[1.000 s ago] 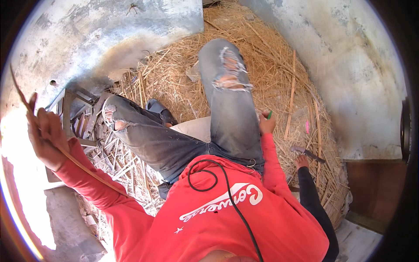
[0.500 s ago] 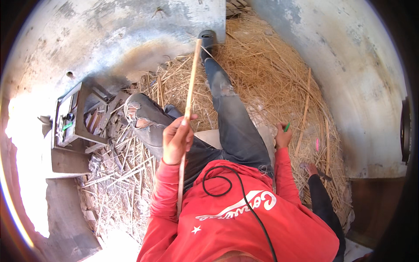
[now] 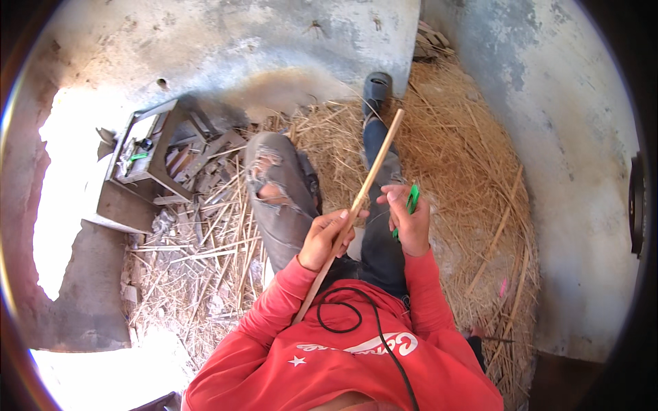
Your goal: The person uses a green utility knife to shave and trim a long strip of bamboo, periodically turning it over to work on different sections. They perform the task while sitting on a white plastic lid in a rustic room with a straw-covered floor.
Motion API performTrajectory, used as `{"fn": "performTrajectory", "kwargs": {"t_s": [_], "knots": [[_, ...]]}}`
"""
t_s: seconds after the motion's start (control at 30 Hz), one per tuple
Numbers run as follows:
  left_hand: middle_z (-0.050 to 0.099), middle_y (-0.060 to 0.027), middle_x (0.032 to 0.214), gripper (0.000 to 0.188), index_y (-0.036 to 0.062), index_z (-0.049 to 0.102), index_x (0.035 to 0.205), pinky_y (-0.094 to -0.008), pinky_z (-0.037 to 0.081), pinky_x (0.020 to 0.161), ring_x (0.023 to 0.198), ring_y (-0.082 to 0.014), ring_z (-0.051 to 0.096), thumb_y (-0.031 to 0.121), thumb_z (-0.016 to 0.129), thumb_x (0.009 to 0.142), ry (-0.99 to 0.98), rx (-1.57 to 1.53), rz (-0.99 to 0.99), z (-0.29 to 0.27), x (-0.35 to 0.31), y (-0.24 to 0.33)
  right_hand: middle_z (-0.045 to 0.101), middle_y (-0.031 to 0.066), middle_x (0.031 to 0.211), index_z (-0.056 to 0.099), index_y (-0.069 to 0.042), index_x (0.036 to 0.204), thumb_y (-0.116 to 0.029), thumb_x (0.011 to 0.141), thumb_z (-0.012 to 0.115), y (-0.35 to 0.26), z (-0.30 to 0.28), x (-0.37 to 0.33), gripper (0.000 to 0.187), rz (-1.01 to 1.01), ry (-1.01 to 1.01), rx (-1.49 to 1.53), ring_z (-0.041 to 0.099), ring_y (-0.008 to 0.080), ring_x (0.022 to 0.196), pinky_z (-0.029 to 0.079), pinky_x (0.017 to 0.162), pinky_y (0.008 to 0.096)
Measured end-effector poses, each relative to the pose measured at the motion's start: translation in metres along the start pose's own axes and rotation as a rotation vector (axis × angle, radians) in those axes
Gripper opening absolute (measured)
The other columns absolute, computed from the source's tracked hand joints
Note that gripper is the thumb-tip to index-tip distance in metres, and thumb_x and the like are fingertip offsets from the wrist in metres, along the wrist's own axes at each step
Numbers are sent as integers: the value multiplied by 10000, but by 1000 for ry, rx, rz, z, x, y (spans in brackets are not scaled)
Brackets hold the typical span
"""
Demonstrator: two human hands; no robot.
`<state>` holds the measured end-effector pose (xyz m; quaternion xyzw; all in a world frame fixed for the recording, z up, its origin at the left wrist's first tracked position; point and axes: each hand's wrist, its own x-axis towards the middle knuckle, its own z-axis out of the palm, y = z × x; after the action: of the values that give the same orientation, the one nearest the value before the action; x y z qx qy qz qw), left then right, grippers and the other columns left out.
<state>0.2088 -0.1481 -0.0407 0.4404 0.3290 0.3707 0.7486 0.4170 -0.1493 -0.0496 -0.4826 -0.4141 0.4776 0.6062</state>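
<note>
My left hand (image 3: 321, 243) is closed round a long, pale, flat strip of bamboo or wood (image 3: 377, 163). The strip slants from my left forearm up over my legs, its upper end free. Just right of the strip is my right hand (image 3: 414, 226), its fingers curled on a small green tool (image 3: 412, 198). That tool looks like a cutter, partly hidden by the hand. My right fingertips come close to the strip; whether they touch it I cannot tell.
Shavings and loose strips (image 3: 205, 274) cover the ground around my legs. At left stands a wooden stool-like frame (image 3: 147, 151) with a small green item (image 3: 138, 156) on it. A worn grey wall (image 3: 274, 41) rises ahead, another wall (image 3: 576, 171) at right. A black cord (image 3: 384, 308) lies across my red top.
My right hand has come in from the right with the green tool, up beside the strip. My left hand has shifted right and lower, tilting the strip more to the right.
</note>
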Motion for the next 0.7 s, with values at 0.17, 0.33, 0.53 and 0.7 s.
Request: {"fn": "performTrajectory", "kwargs": {"t_s": [0.17, 0.33, 0.53, 0.7], "knots": [[481, 14, 653, 457, -45, 620, 1303, -207, 342, 469, 500, -63, 425, 329, 458, 1097, 40, 31, 39, -4, 7, 6, 720, 57, 886, 682, 7, 1119, -233, 985, 687, 4, 21, -8, 274, -2, -53, -28, 505, 32, 540, 388, 468, 214], [566, 67, 750, 324, -20, 705, 1241, -199, 346, 545, 625, -14, 461, 218, 657, 1027, 336, 468, 393, -20, 24, 69, 711, 49, 923, 669, 2, 1082, -180, 979, 688, 11, 26, -11, 209, 73, -30, 62, 589, 48, 701, 435, 570, 213], [694, -17, 800, 281, -25, 701, 1251, -175, 414, 515, 657, -23, 570, 94, 682, 997, 788, 991, 1348, -56, 60, 201, 723, 42, 960, 691, -25, 1061, -149, 977, 687, 8, 31, -10, 149, 119, -168, -52, 602, 44, 787, 471, 715, 198], [607, -19, 718, 221, 4, 571, 1135, -212, 360, 430, 538, -61, 510, 210, 501, 1094, 954, 534, 1910, -57, 62, 242, 726, 27, 907, 710, -34, 1092, -215, 1006, 661, 6, 58, -2, 206, 370, -500, 119, 504, 13, 559, 400, 509, 203]]}}
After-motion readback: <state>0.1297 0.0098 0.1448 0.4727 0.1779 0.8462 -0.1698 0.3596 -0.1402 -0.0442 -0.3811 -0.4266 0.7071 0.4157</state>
